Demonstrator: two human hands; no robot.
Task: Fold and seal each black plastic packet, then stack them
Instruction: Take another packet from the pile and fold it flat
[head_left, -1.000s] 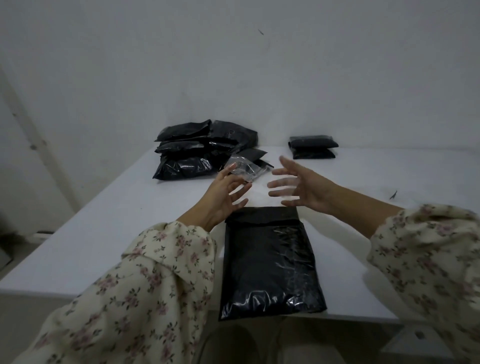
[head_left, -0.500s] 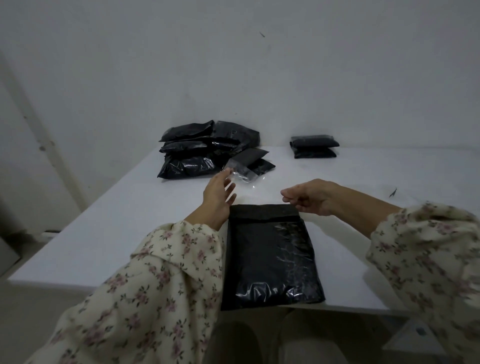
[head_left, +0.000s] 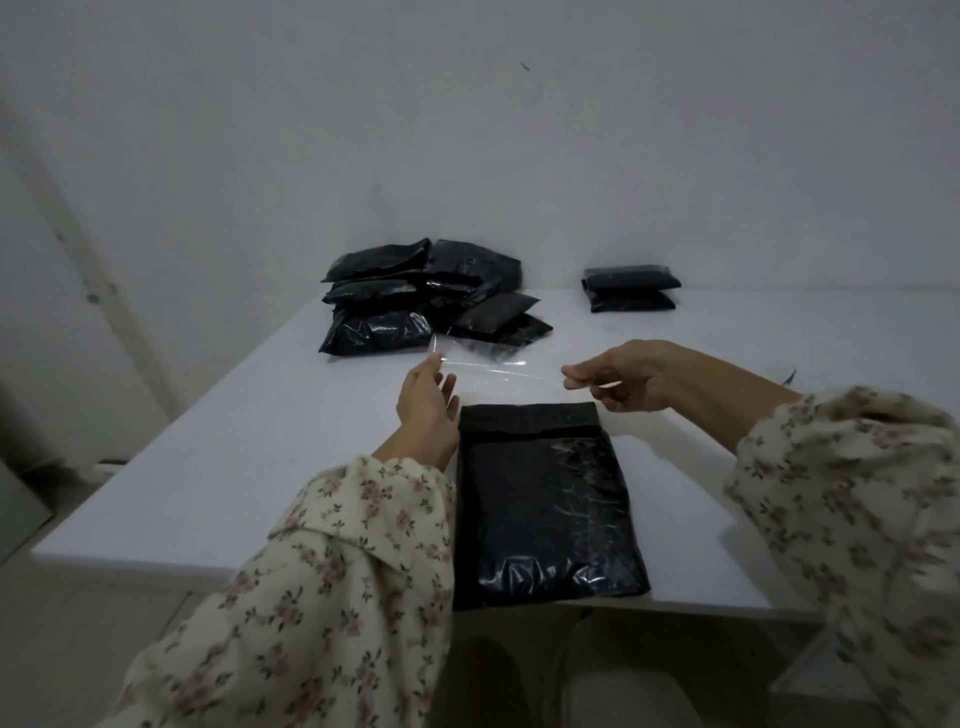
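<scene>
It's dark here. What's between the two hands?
A clear plastic strip stretches from the left hand to the right hand, pinched at both ends, seen in the head view.

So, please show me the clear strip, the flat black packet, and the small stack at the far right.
clear strip (head_left: 501, 370): head view, middle of its length.
black packet (head_left: 545, 509): head view, centre of its face.
small stack (head_left: 631, 279): head view, top packet.

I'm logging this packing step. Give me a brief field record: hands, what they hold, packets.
clear strip: stretched between both hands, above the table
left hand: pinches its left end
right hand: pinches its right end
front packet: flat on table, at near edge
loose pile: black packets, far left
stack: two packets, far right
</scene>
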